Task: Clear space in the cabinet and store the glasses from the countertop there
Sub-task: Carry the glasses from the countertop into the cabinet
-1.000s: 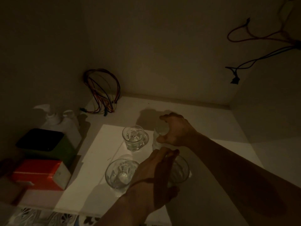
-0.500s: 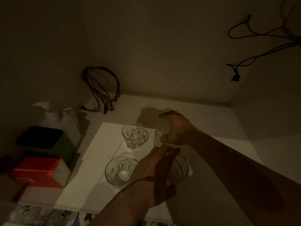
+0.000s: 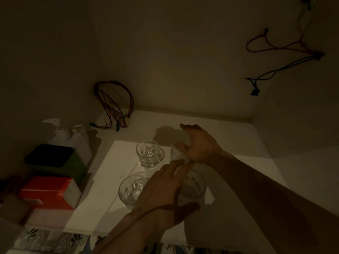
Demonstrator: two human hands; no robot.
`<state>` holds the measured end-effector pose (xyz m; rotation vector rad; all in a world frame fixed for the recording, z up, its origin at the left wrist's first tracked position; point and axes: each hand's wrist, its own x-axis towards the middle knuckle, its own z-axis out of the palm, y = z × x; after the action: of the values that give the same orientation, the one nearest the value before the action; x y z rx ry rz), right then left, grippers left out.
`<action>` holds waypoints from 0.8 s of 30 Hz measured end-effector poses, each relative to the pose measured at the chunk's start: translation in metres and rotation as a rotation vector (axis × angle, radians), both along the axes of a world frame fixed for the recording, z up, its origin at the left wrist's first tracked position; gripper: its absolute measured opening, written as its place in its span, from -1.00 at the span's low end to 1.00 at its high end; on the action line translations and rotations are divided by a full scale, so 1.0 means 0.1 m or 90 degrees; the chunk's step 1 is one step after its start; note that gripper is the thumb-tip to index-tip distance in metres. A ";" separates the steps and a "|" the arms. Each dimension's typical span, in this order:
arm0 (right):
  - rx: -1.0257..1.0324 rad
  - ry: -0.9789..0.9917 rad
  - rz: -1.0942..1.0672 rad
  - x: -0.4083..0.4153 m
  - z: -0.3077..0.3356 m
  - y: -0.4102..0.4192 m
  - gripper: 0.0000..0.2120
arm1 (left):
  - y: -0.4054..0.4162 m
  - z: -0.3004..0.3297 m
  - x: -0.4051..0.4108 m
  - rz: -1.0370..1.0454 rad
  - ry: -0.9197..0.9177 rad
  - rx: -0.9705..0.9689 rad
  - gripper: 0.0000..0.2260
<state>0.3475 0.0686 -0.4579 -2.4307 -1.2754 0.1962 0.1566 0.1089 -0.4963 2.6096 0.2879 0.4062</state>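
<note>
Inside a dim cabinet, several clear glasses stand on a white sheet point(image 3: 110, 180) on the shelf. One glass point(image 3: 149, 154) stands free at the back, another point(image 3: 131, 191) free at the front left. My right hand point(image 3: 200, 145) curls around a third glass point(image 3: 176, 154) at the back right, which is partly hidden by the palm. Over the front right glass point(image 3: 193, 186) lies my left hand point(image 3: 163, 191), fingers across its rim and thumb on its near side.
A red box point(image 3: 47, 191) and a green box with a black top point(image 3: 53, 160) sit at the left, with a white spray bottle point(image 3: 73, 136) behind them. Coloured wires point(image 3: 113, 105) hang in the back left corner, and more wires point(image 3: 275, 52) on the right wall.
Both hands have stayed on their glasses. The view has shifted slightly; the right hand's fingers look a little looser around the back right glass.
</note>
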 end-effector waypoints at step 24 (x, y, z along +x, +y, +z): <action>-0.153 -0.057 -0.111 -0.78 0.55 -0.83 -0.38 | 0.16 0.80 -0.23 0.141 0.310 0.124 -0.18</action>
<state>0.2691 -0.0142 -0.4031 -2.7684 -1.1236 0.2041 0.1339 0.1253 -0.4161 2.8487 0.7361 -0.1499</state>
